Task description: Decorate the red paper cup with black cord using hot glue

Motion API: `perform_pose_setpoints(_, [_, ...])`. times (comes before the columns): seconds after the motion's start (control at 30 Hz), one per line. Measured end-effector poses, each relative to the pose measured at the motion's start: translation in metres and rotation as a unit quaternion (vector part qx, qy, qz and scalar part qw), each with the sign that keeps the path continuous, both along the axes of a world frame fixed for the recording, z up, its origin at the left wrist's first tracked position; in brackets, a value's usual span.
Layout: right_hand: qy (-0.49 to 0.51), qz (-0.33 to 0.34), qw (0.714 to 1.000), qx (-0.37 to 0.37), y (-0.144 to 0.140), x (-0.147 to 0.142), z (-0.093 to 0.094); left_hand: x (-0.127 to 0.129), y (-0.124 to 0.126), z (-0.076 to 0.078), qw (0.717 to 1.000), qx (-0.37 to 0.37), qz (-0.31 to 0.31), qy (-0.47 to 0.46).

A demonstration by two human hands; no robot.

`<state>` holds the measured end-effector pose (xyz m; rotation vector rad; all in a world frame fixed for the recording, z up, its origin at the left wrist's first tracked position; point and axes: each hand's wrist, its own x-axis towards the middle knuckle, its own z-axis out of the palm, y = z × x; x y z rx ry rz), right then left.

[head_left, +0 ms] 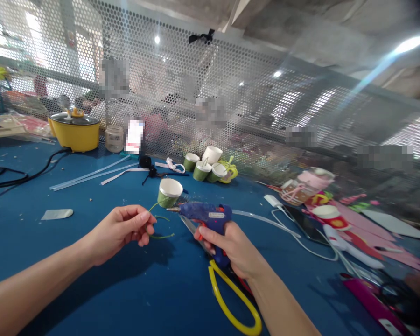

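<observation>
In my right hand point(240, 252) is a blue hot glue gun point(206, 213), its metal nozzle pointing left and a clear glue stick point(262, 217) trailing from its back. My left hand point(126, 226) pinches a thin green cord point(163, 237), whose ends curl out to the right of the fingers. The nozzle is close to the cord's upper end; I cannot tell whether they touch. Just behind stands a small paper cup point(170, 187), white above and green below. Scissors with yellow handles point(231, 303) lie under the glue gun, partly hidden by my right hand.
Several similar green-and-white cups point(202, 171) are grouped at the back by a perforated metal screen point(182, 84). A yellow electric pot point(75, 133) and a glass jar point(114, 139) stand back left. On the right lie a phone point(306, 224), a white cable, pink sheets and a magenta tool point(371, 303).
</observation>
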<state>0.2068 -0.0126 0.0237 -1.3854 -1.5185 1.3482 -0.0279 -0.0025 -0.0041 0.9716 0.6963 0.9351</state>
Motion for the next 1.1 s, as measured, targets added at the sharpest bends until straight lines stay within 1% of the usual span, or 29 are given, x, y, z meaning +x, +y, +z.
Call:
perform_pose_setpoints(0.3, [0.014, -0.002, 1.0, -0.003, 0.001, 0.002, -0.004, 0.0, 0.001, -0.001, 1.0, 0.002, 0.003, 0.001])
perform_pose_setpoints(0.47, [-0.003, -0.046, 0.999, 0.004, 0.002, 0.003, -0.001, 0.0, 0.001, -0.001, 1.0, 0.004, 0.003, -0.001])
perform_pose_setpoints(0.6, [-0.047, -0.081, 0.995, -0.019, 0.01, 0.01, -0.001, 0.0, 0.0, 0.0, 1.0, 0.004, 0.006, -0.003])
perform_pose_setpoints(0.7, [-0.082, -0.119, 0.989, 0.012, 0.017, 0.019, -0.005, 0.0, 0.0, 0.001, 1.0, 0.003, 0.007, -0.007])
perform_pose_setpoints(0.8, [-0.103, -0.124, 0.986, 0.036, 0.025, 0.03, -0.011, 0.0, 0.0, 0.001, 1.0, 0.004, 0.008, -0.008])
perform_pose_setpoints(0.87, [-0.155, -0.14, 0.977, 0.036, 0.03, 0.036, -0.015, 0.0, -0.001, 0.001, 1.0, 0.006, 0.008, -0.009])
perform_pose_setpoints(0.97, [-0.259, -0.177, 0.949, 0.047, 0.038, 0.045, -0.021, 0.0, -0.001, 0.001, 1.0, 0.006, 0.009, -0.01])
perform_pose_setpoints(1.1, [-0.327, -0.195, 0.923, 0.046, 0.047, 0.054, -0.03, -0.001, -0.001, 0.002, 1.0, 0.003, 0.014, -0.011])
